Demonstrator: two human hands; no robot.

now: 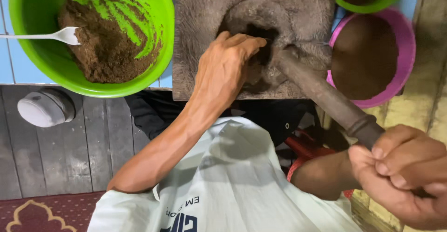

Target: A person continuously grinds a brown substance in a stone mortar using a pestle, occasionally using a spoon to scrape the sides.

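A: Stone mortar (205,36), a grey rough slab with a dark hollow in its middle, sits on the blue tiled ledge between the green bowl (28,41) and the pink bowl (400,59). How are the hands placed?

B: Left hand (226,64) reaches forward, wrist bent, fingers curled down into the hollow; whether they pinch anything, I cannot tell. Right hand (400,171) is wrapped tight round the end of the long dark pestle (321,92).

A: And the pestle?

B: Slanted, its far tip touching the hollow just beside the left fingers. Brown ground paste fills the green bowl, with a white spoon (56,35) resting in it
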